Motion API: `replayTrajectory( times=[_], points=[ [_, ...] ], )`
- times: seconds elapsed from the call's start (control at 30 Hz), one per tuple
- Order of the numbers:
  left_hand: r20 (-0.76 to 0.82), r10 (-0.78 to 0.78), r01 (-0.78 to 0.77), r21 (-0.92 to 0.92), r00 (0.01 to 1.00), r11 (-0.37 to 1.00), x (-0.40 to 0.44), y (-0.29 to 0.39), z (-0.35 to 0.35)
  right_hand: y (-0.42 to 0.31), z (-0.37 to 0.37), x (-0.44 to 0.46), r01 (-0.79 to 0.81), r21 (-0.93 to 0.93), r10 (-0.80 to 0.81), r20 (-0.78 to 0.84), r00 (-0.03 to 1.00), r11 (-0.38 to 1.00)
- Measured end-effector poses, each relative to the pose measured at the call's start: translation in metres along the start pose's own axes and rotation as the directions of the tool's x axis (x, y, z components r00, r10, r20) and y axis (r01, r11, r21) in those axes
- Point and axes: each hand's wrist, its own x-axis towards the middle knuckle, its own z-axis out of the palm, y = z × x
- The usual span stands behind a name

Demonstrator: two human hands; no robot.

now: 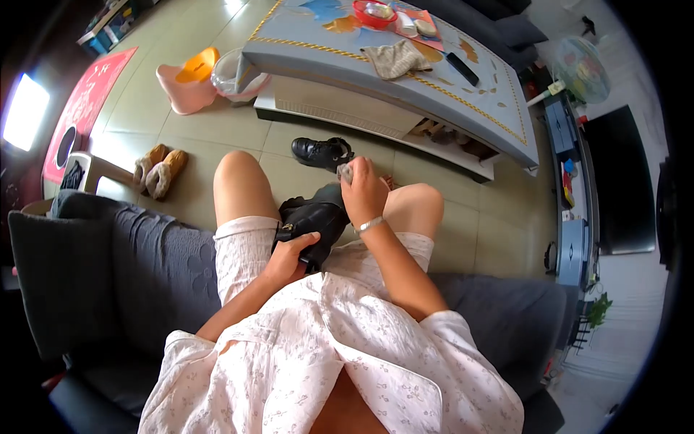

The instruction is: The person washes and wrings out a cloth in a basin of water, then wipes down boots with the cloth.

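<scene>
A black leather shoe (322,217) rests over my lap between my knees. My left hand (291,253) grips it at the near end, thumb on top. My right hand (363,192), with a silver bracelet at the wrist, is closed at the far end of that shoe. A small greyish wad, seemingly cloth (345,173), pokes out of its fingers; most of it is hidden. On the floor just beyond stands a second black shoe (318,152) with laces, partly behind my right hand.
Ahead is a low table with a grey-blue cover (325,54), holding a towel (396,59), a phone (463,69) and a red bowl (374,13). Brown fur-lined slippers (160,172) and a pink potty seat (186,90) stand on the floor to the left. A dark sofa (159,267) surrounds me.
</scene>
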Motion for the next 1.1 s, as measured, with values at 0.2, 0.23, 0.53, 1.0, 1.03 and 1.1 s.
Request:
replayTrajectory(
  times=[0.2,0.23,0.53,1.0,1.03,1.1],
  points=[
    [-0.025,-0.056,0.054,-0.082,0.998,0.995,0.007,0.0,-0.01,-0.032,-0.008,-0.041,0.204,0.129,-0.217,0.098,0.971,0.97],
    [-0.019,-0.031,0.031,-0.031,0.999,0.999,0.003,-0.003,-0.01,-0.03,-0.01,-0.042,0.16,0.091,-0.169,0.109,0.98,0.983],
    [-0.038,0.048,-0.051,-0.088,0.998,0.995,0.005,0.001,-0.005,-0.037,-0.009,-0.033,0.132,0.085,-0.141,0.111,0.984,0.988],
    [-0.115,-0.065,0.042,-0.193,0.991,0.98,-0.013,0.028,-0.005,0.064,-0.007,0.007,-0.187,0.222,0.22,-0.136,0.966,0.957],
    [-0.154,-0.039,0.014,-0.166,0.987,0.986,-0.011,0.025,-0.006,0.059,-0.011,0.005,-0.183,0.225,0.215,-0.127,0.968,0.957],
    [-0.141,-0.025,0.004,-0.151,0.99,0.989,-0.009,0.025,-0.007,0.046,-0.025,0.0,-0.29,0.545,0.396,-0.086,0.914,0.787]
  ],
)
